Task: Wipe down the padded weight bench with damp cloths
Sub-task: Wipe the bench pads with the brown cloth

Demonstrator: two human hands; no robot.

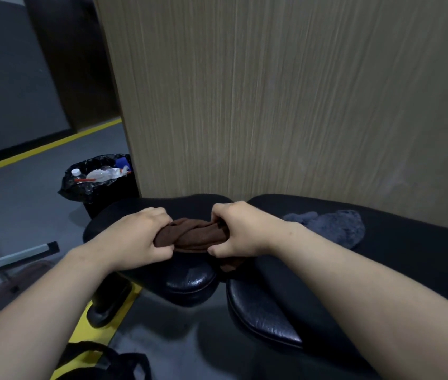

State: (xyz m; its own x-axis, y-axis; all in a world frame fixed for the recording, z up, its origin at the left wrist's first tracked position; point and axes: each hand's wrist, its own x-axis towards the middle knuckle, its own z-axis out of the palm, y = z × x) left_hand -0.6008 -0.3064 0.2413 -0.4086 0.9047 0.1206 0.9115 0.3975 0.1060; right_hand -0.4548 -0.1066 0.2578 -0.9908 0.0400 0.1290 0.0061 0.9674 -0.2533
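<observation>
Right now both hands, left hand [138,234] and right hand [240,229], grip the twisted brown cloth [192,237] at mid-frame, fingers closed around its ends, over the black padded counter [409,242]; a grey cloth [332,223] lies right.

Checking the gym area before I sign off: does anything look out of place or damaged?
Nothing looks damaged. A grey cloth lies crumpled on the bench pad, unused, while the left hand and right hand twist a brown cloth. The bin is nearly full.
</observation>
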